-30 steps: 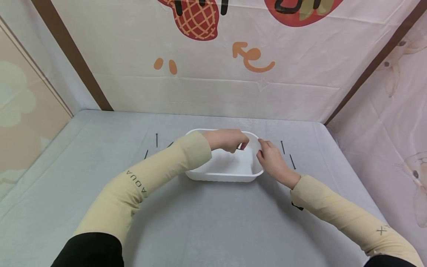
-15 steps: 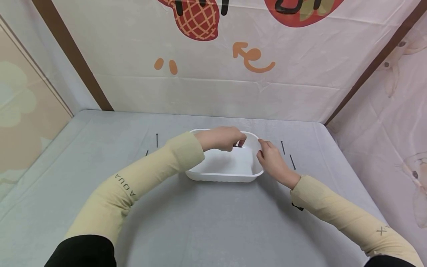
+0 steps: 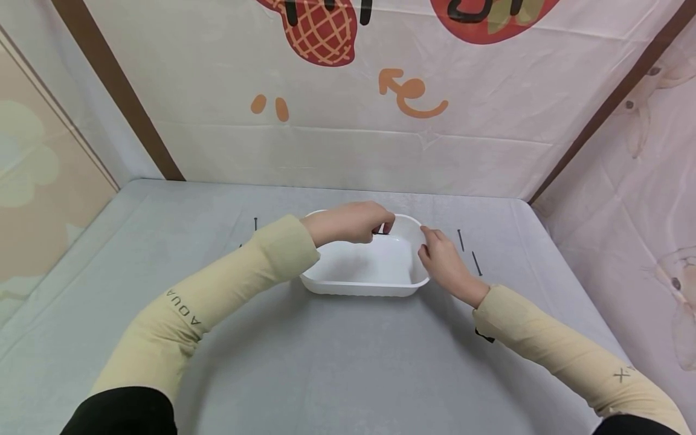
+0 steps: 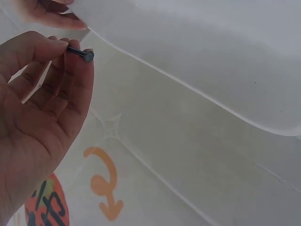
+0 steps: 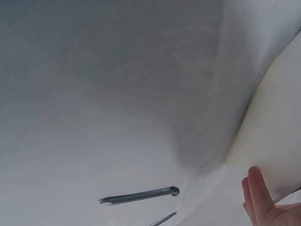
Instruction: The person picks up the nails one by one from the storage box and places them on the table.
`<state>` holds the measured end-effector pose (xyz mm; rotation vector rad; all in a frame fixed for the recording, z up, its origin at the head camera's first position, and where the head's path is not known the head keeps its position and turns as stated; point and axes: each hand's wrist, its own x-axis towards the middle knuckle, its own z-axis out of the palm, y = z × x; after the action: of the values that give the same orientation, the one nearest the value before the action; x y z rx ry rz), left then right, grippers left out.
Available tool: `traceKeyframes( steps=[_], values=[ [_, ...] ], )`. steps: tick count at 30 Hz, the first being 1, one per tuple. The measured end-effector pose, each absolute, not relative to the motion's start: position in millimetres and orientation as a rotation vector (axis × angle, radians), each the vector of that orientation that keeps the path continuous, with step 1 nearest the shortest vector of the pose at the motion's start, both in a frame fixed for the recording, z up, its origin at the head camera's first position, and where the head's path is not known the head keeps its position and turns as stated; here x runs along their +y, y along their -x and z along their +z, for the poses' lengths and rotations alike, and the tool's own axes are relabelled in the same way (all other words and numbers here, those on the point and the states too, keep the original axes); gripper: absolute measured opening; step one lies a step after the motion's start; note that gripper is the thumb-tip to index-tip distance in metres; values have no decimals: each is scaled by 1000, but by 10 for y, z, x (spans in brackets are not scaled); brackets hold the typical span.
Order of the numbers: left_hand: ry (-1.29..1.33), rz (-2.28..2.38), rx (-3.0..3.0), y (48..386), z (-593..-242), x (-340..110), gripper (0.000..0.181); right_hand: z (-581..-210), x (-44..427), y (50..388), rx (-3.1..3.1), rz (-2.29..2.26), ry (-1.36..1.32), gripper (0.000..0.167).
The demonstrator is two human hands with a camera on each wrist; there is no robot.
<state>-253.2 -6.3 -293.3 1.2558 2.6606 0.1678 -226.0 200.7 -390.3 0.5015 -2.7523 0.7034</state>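
A white plastic tub (image 3: 364,289) sits at the middle of the table. Above its far side, my left hand (image 3: 352,222) pinches a dark steel nail (image 3: 380,234) between thumb and fingers. The nail's round head (image 4: 88,56) points away from the fingertips in the left wrist view. At the tub's right end, my right hand (image 3: 447,261) grips the wall, thumb at the inner side and fingers (image 5: 258,188) against the outer side. Just right of that hand lie two more nails, a farther nail (image 3: 460,240) and a nearer nail (image 3: 476,263).
Left of the tub, another nail (image 3: 255,224) lies on the grey-blue tablecloth (image 3: 348,362). A dark tip beside my left sleeve (image 3: 241,245) is mostly covered by it. A printed white curtain (image 3: 348,157) hangs behind the table's far edge.
My left hand has shifted left and slightly away over the tub, still pinching the nail. Its sleeve now covers more of the left-side nails. My right hand has stayed at the tub's wall.
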Motion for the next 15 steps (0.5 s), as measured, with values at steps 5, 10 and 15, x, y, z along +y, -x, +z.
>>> traceKeyframes(
  steps=[5, 10, 15],
  values=[
    [-1253, 191, 2683, 2514, -2936, -124, 28, -3908, 2003, 2260, -2755, 695, -501, 42],
    [-1238, 222, 2705, 2477, -2916, -177, 29, -3915, 2008, 2261, -2750, 699, -509, 42],
    [-1216, 234, 2733, 2414, -2895, -216, 29, -3918, 2011, 2266, -2759, 696, -496, 42]
  ],
)
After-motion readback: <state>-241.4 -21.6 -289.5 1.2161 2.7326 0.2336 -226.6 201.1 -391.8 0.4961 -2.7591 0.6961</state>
